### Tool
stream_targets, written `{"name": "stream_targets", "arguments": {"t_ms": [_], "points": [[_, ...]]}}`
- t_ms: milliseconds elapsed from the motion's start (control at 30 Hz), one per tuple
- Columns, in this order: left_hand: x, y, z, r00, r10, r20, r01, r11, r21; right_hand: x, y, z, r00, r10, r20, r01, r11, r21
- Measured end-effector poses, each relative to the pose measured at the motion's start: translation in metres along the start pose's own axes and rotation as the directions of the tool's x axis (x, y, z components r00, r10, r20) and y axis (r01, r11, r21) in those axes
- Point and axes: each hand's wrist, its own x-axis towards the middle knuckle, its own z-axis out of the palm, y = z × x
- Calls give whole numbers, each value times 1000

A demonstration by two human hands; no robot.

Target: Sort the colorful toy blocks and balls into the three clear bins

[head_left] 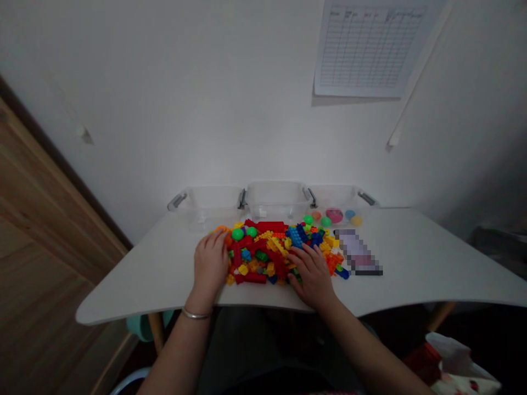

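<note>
A heap of colourful plastic building blocks (263,255) lies near the table's front edge, between my hands. My left hand (209,260) rests at the heap's left side, fingers stretched forward against an orange piece (228,240). Two green balls (237,234) sit just right of its fingertips. Over the heap's right part, my right hand (313,274) is spread open, palm down, its fingertips touching the blocks. Beyond those fingers are blue bricks (295,236) and a yellow block (276,246). What lies under both palms is hidden.
Three clear plastic bins stand along the wall: left (214,206), middle (278,193) and right (335,195). Coloured balls (334,215) show in the right one. A pixelated phone-like slab (359,252) lies right of the heap on the white table (428,258).
</note>
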Motion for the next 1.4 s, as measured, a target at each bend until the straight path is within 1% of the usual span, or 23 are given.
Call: {"name": "stream_targets", "arguments": {"t_ms": [100, 167, 267, 367, 567, 667, 767, 833, 967, 1033, 1100, 1200, 1300, 1400], "points": [[14, -16, -3, 992, -19, 124, 4, 993, 122, 2, 0, 1, 1000, -7, 22, 6, 999, 39], [19, -21, -3, 981, -6, 192, -26, 986, 165, 2, 0, 2, 1000, -13, 26, 11, 998, 58], [23, -23, -3, 962, 59, 266, -107, 980, 169, 2, 0, 2, 999, -5, 34, 2, 997, 79], [25, -22, -5, 946, 103, 309, -165, 970, 181, 1, 0, 3, 999, 12, 46, -17, 995, 97], [35, -21, -7, 934, 116, 339, -187, 965, 185, 1, 0, 2, 998, 35, 59, -42, 993, 114], [41, -21, -9, 916, 121, 383, -201, 963, 178, 1, 1, 3, 997, 43, 57, -49, 993, 110], [46, -21, -14, 903, 100, 418, -195, 962, 190, 1, 1, 3, 998, 35, 48, -39, 994, 99], [50, -20, -18, 904, 103, 414, -197, 962, 191, 1, 2, 4, 998, 29, 47, -34, 995, 96], [54, -17, -24, 915, 165, 369, -232, 962, 143, 1, 1, 3, 998, 35, 56, -41, 994, 105], [53, -16, -23, 921, 171, 350, -229, 965, 130, 1, 1, 3, 998, 41, 58, -47, 993, 112], [49, -17, -18, 919, 160, 360, -218, 967, 127, 1, 1, 3, 997, 44, 57, -50, 992, 115], [44, -24, -10, 912, 129, 389, -199, 970, 143, 0, 2, 3, 997, 45, 55, -51, 992, 116], [43, -32, -5, 912, 109, 396, -182, 971, 152, -1, 2, 3, 997, 44, 61, -51, 992, 114], [46, -40, -2, 891, 116, 439, -185, 976, 119, -1, 3, 4, 997, 49, 66, -56, 991, 118]]}}
